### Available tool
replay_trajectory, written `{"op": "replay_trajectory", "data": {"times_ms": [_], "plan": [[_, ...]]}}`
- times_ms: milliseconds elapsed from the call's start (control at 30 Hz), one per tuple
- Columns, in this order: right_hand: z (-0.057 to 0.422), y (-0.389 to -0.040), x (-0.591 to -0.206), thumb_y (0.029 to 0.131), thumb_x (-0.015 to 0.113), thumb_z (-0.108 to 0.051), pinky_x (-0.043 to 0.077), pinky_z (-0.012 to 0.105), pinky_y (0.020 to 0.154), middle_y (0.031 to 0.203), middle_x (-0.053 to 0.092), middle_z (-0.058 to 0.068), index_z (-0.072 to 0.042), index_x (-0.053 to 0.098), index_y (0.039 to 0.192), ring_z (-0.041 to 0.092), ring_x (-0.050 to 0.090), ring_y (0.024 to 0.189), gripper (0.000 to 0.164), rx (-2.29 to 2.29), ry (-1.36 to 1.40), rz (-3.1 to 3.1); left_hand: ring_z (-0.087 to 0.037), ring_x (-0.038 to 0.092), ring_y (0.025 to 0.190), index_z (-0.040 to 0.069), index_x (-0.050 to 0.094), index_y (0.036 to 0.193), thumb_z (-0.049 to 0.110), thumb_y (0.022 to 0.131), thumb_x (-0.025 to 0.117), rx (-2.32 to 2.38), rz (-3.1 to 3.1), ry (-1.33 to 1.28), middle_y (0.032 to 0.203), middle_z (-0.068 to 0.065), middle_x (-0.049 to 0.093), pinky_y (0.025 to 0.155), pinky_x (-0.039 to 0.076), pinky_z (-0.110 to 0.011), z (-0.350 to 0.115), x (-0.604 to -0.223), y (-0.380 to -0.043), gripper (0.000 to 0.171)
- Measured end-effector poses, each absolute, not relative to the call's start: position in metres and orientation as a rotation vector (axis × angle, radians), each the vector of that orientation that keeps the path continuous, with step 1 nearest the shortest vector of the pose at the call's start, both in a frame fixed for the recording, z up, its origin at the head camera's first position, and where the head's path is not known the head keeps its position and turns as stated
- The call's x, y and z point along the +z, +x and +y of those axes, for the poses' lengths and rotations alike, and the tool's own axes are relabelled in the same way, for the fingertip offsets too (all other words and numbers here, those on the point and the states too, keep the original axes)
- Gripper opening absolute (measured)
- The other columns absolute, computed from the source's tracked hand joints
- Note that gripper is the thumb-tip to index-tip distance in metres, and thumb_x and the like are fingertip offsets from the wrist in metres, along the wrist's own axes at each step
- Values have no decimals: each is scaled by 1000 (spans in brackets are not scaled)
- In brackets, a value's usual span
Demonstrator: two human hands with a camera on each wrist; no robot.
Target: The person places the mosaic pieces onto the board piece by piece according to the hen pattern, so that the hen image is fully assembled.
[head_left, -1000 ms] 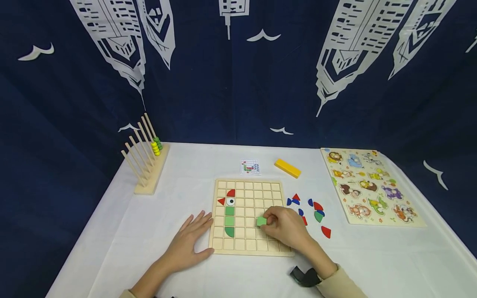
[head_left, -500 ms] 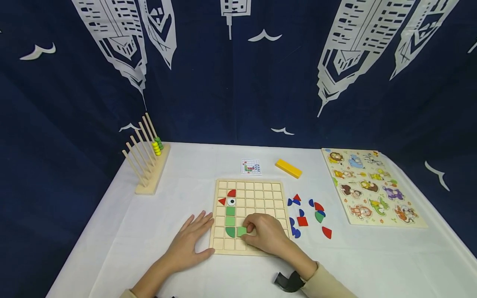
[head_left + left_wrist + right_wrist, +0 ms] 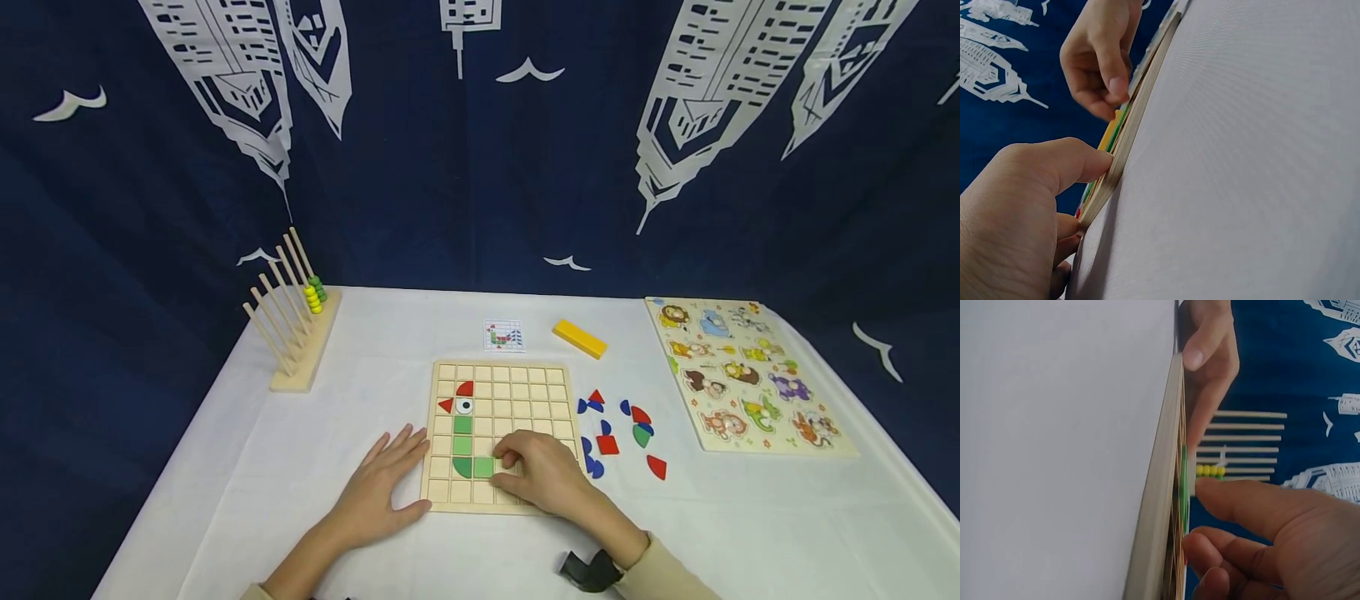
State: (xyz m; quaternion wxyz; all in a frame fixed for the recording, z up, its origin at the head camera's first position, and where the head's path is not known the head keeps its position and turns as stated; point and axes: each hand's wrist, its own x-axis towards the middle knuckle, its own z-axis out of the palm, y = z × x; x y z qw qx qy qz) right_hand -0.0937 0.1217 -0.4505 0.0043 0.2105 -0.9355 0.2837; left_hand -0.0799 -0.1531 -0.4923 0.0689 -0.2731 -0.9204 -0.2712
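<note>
A green square tile (image 3: pixel 483 467) is seen on a gridded wooden board (image 3: pixel 520 388), in the second row from the near edge and the third column from the left, beside a green quarter-round (image 3: pixel 462 467). It is flanked by the bent, parted thumb and forefinger of the right hand (image 3: pixel 543 468); whether the tile's edge is touched cannot be told. The left hand (image 3: pixel 382 485) is spread at the board's left edge, its thumb set by the near left corner. Loose pieces (image 3: pixel 608 445) in red, blue and green are scattered on the white table (image 3: pixel 382 358) past the board's right edge, and a small pattern card (image 3: pixel 504 336) is laid beyond the far edge. The tile is judged light, stiff and hardly fragile, though its smooth face may prove slippery. It is best gripped by two opposite sides, since little rim may be left exposed in a cell.
</note>
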Motion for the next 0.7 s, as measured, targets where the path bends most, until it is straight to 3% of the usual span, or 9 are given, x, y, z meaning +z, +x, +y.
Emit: {"op": "replay_trajectory", "data": {"times_ms": [367, 533, 700], "plan": [[206, -81, -450, 74, 83, -14, 36, 17, 50, 72, 59, -13, -12, 72, 90, -3, 41, 57, 20, 874, 319, -2826, -25, 35, 145, 5, 53, 140, 37, 73, 77, -831, -2789, -804, 151, -4, 46, 119, 19, -44, -153, -492, -80, 78], [250, -81, -451, 76, 81, -10, 35, 19, 51, 73, 62, -4, -8, 72, 92, 4, 44, 60, 19, 796, 36, -2782, -25, 36, 145, 5, 53, 140, 36, 73, 78, -828, -2779, -804, 151, -4, 46, 119, 18, -44, -153, -493, -80, 78], [274, -83, -454, 80, 78, -17, 35, 24, 50, 76, 67, 2, -5, 71, 94, 11, 48, 62, 20, 764, -200, -2861, -25, 37, 144, 6, 53, 140, 36, 72, 78, -831, -2770, -810, 151, -4, 47, 121, 16, -40, -152, -493, -80, 79]]}}
